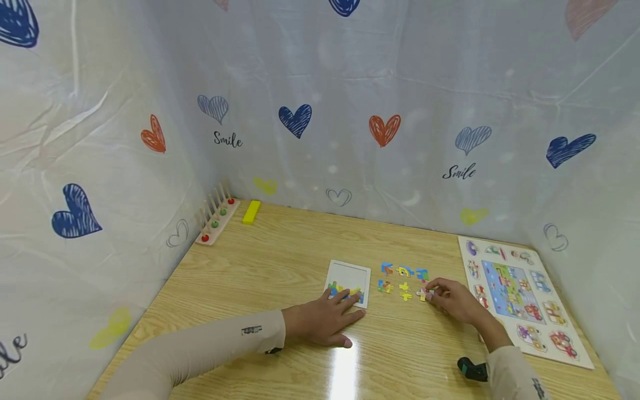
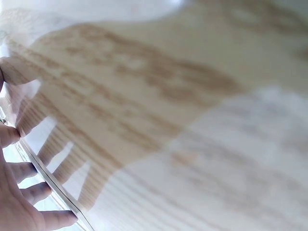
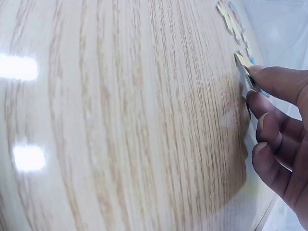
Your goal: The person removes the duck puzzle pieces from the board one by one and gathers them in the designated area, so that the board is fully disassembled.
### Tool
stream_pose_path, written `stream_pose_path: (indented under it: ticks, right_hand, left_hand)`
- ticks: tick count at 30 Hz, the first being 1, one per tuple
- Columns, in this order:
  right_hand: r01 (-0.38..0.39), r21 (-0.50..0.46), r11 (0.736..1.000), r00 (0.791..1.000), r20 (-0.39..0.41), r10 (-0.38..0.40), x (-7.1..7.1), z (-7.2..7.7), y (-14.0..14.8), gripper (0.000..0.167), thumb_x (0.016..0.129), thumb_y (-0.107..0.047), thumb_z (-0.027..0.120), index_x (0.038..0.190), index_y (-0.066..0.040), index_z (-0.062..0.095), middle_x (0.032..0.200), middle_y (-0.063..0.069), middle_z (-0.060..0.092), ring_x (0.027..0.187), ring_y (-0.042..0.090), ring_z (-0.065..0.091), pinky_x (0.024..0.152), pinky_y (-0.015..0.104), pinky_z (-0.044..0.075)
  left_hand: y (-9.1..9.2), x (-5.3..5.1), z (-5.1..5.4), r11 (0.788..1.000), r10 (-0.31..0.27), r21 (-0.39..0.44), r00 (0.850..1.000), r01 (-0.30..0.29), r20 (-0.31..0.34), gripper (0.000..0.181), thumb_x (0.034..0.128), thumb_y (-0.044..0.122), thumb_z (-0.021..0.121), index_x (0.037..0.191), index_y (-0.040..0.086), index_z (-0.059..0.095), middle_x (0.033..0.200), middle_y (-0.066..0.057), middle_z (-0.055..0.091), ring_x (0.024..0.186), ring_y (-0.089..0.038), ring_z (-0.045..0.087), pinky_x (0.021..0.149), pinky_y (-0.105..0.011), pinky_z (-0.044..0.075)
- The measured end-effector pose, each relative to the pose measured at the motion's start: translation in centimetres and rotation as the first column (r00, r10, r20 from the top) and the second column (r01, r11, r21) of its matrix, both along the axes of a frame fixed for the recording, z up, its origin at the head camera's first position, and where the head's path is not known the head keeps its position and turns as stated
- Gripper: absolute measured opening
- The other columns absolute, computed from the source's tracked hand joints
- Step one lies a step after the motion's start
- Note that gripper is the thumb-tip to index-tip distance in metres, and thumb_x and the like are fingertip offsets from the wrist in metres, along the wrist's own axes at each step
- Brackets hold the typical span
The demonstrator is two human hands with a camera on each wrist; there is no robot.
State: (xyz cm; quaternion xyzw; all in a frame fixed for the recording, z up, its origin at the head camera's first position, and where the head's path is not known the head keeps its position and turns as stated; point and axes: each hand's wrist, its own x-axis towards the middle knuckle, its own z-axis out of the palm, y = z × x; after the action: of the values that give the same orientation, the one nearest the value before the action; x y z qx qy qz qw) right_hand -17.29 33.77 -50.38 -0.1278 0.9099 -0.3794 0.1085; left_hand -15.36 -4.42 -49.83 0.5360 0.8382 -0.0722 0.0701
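Note:
My left hand lies with spread, straight fingers across the lower part of a white jigsaw tray. In the left wrist view, its fingers reach over the tray's edge. Blue, green and yellow pieces fill the tray's lower part, partly covered by the fingers. To the right, my right hand pinches a jigsaw piece between thumb and forefinger, at table level. Several loose jigsaw pieces lie between the tray and the right hand, some blue and orange, others mostly yellow.
A large picture puzzle board with vehicle shapes lies at the right. At the back left stand a wooden peg rack with red and green beads and a yellow block. Heart-printed curtains enclose the wooden table.

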Motion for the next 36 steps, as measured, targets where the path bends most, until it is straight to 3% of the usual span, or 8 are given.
stream_pose_path:
  ticks: [11,36]
  right_hand:
    - [-0.011,0.044,0.999,1.0,-0.024,0.012,0.03,0.11,0.02,0.02,0.097,-0.01,0.067,0.115,-0.003,0.067,0.089,0.004,0.065,0.063,0.007,0.054,0.059,0.027,0.047]
    - [-0.023,0.07,0.997,0.999,-0.02,0.025,-0.03,0.59,-0.33,0.02,0.096,-0.014,0.069,0.113,-0.005,0.071,0.087,0.002,0.066,0.062,0.005,0.051,0.056,0.026,0.045]
  left_hand:
    - [-0.1,0.0,0.31,1.0,0.002,0.011,1.0,-0.003,0.028,0.072,0.1042,0.063,0.025,0.162,0.02,0.022,0.168,-0.014,0.017,0.152,-0.037,0.026,0.111,-0.059,0.038]
    - [-0.15,-0.08,0.51,1.0,0.016,0.01,0.998,-0.017,0.055,0.073,0.1037,0.063,0.027,0.162,0.02,0.021,0.168,-0.015,0.017,0.151,-0.042,0.024,0.11,-0.06,0.039]
